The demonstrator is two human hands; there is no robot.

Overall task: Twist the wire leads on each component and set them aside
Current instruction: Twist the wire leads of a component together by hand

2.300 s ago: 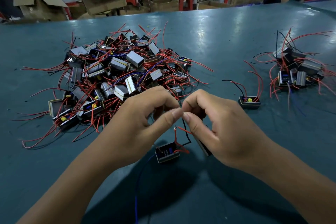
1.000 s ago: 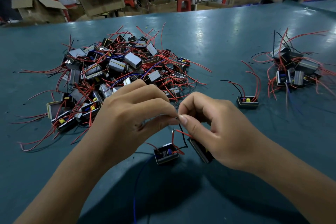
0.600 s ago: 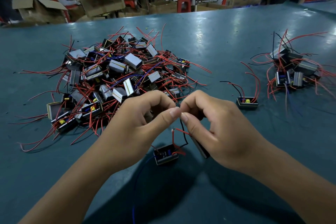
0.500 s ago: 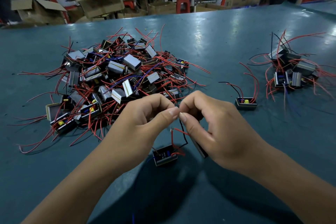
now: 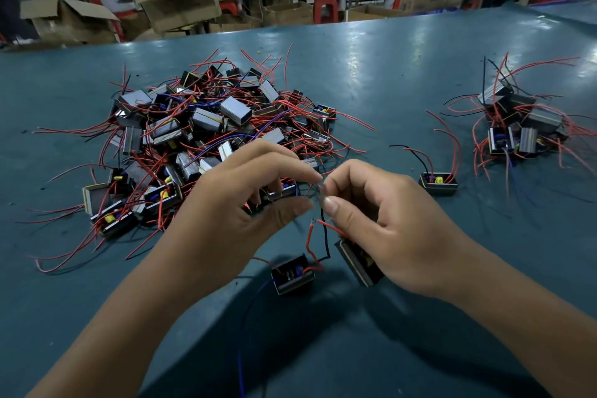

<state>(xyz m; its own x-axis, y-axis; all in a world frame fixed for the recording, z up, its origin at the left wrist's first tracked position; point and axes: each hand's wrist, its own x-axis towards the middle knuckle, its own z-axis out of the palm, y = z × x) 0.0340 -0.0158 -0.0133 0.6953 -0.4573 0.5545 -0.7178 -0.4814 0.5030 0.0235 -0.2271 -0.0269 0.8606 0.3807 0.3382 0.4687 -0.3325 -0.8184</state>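
My left hand (image 5: 245, 207) and my right hand (image 5: 381, 220) meet fingertip to fingertip above the table and pinch thin wire leads (image 5: 318, 192) between them. My left thumb is blurred. A black lead (image 5: 325, 236) runs down from the pinch to a small black component (image 5: 292, 273), which lies on the table with red and blue wires. A second dark component (image 5: 358, 263) sits tilted under my right palm. I cannot tell whether my fingers hold it.
A big heap of components with red wires (image 5: 200, 129) lies at the left behind my left hand. A smaller heap (image 5: 523, 126) sits at the far right, with one lone component (image 5: 437, 182) nearer. Beyond the green table (image 5: 371, 74) are cardboard boxes and seated people.
My left thumb has slid back along the index finger and my left fingers have spread. The pinch has stayed in the same spot, and the component on the table has barely moved.
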